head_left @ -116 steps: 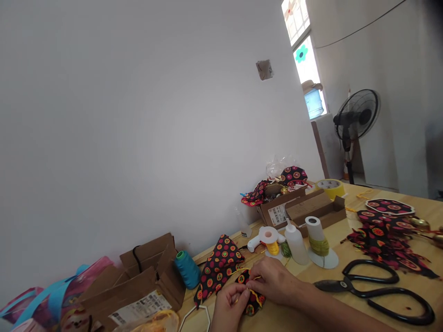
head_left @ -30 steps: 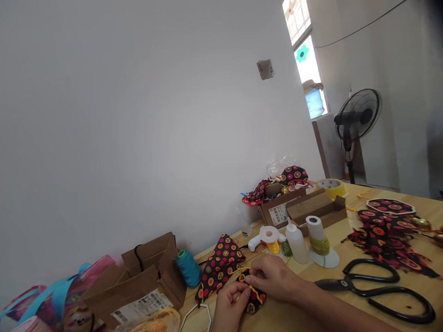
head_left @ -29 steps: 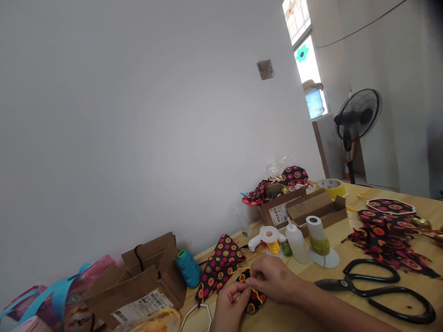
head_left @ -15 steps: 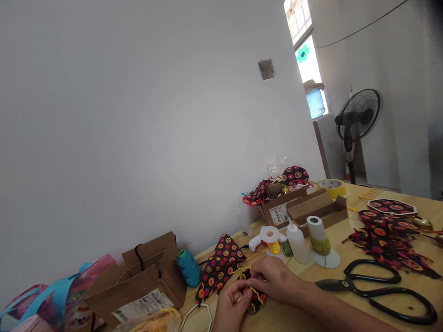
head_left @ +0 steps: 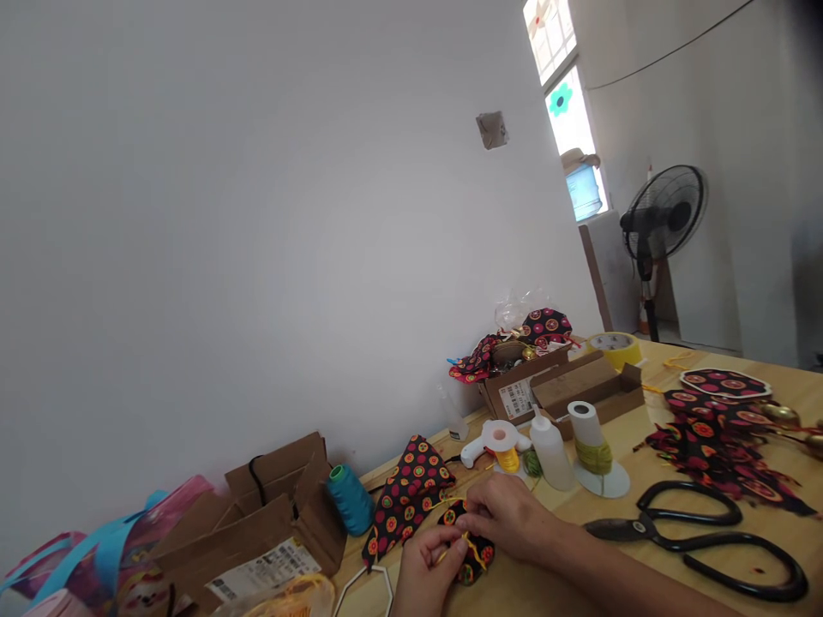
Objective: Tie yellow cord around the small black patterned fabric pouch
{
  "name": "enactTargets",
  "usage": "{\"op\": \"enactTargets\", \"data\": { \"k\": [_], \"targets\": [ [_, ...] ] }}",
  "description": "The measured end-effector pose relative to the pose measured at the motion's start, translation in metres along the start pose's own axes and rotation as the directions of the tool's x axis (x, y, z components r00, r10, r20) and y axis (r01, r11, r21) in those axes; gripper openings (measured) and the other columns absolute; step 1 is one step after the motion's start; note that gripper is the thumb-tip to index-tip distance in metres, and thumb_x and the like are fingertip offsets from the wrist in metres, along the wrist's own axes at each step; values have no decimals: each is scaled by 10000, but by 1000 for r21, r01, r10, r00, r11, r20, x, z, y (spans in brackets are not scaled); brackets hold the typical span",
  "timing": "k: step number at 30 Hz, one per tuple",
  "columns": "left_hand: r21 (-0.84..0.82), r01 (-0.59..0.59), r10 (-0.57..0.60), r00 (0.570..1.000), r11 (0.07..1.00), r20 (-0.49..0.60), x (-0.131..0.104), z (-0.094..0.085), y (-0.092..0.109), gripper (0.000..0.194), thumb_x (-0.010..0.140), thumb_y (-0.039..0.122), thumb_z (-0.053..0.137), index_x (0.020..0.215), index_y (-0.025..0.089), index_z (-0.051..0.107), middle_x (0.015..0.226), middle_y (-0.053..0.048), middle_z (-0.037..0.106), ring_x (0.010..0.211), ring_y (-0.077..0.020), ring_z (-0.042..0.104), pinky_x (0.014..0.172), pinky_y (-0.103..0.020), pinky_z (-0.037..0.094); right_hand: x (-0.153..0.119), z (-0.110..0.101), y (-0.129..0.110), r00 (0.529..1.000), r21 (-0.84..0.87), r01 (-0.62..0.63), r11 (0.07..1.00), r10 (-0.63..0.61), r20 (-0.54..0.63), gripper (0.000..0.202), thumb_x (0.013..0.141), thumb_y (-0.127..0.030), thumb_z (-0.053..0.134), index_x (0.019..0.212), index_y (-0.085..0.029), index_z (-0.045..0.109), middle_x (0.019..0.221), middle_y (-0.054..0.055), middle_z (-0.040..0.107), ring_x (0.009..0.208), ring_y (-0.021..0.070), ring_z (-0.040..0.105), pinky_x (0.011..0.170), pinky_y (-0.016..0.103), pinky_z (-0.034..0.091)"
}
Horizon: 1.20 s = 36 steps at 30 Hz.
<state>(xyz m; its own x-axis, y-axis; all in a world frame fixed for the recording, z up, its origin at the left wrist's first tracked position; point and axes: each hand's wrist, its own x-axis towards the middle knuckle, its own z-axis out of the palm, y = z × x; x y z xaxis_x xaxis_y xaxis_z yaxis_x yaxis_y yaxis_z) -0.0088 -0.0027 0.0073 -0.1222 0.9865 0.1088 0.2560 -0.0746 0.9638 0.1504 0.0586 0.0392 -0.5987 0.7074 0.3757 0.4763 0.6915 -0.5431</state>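
My left hand (head_left: 429, 566) is closed in a pinch on a thin yellow cord (head_left: 471, 545) that runs across a small piece of black patterned fabric (head_left: 483, 559). Close against it, my right hand (head_left: 505, 512) has its fingers bent down over the same fabric and cord, thumb and fingertips pressed together. Its fingertips partly hide the cord. A larger triangular patterned cloth (head_left: 411, 493) stands just behind the left hand. Beside that hand lies a white octagonal frame (head_left: 366, 591). Black-handled scissors (head_left: 698, 536) rest right of the right forearm.
Behind the hands stand a glue bottle (head_left: 550, 454), a spool of green cord (head_left: 591, 450) and a yellow thread spool (head_left: 507, 454). A teal thread cone (head_left: 351, 501) and cardboard box (head_left: 263, 531) are left. More patterned fabric (head_left: 713, 437) lies right, near yellow tape (head_left: 614, 350).
Both hands stay almost in place over the fabric, with only slight finger movement. The whole view has shifted a little.
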Motion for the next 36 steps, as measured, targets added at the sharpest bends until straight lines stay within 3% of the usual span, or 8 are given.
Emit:
{"op": "enactTargets", "data": {
  "k": [6, 18, 27, 36],
  "targets": [
    [3, 9, -9, 1000, 1000, -17, 1, 2, 1, 254, 575, 365, 680, 657, 126, 694, 606, -37, 668, 545, -113, 551, 516, -180, 428, 1, 0, 1, 1000, -6, -19, 1000, 19, 5, 219, 710, -349, 535, 625, -180, 647, 596, 13, 645, 557, 119, 532, 461, 205, 226],
    [-14, 32, -32, 999, 999, -22, -1, 4, 0, 280, 560, 389, 683, 630, 118, 671, 493, 12, 592, 445, -63, 462, 438, -145, 364, 0, -1, 0, 1000, -14, -21, 1000, 22, 3, 227, 723, -343, 520, 631, -180, 649, 602, 15, 647, 563, 117, 538, 464, 202, 242],
    [11, -2, 2, 1000, 1000, -21, -1, 3, 1, 248, 588, 353, 670, 687, 127, 696, 660, -54, 690, 613, -139, 581, 580, -196, 439, -2, -2, -2, 1000, -10, 11, 1000, -10, 22, 206, 707, -325, 539, 613, -178, 647, 559, 3, 628, 533, 101, 508, 461, 200, 239],
    [22, -23, 23, 1000, 999, -5, -1, 2, 1, 238, 606, 352, 656, 715, 146, 703, 708, -59, 708, 681, -173, 610, 640, -229, 460, -4, -1, -2, 996, -15, 88, 996, -87, 24, 285, 734, -381, 510, 609, -169, 654, 513, -3, 597, 470, 82, 442, 427, 193, 213]
  ]
}}
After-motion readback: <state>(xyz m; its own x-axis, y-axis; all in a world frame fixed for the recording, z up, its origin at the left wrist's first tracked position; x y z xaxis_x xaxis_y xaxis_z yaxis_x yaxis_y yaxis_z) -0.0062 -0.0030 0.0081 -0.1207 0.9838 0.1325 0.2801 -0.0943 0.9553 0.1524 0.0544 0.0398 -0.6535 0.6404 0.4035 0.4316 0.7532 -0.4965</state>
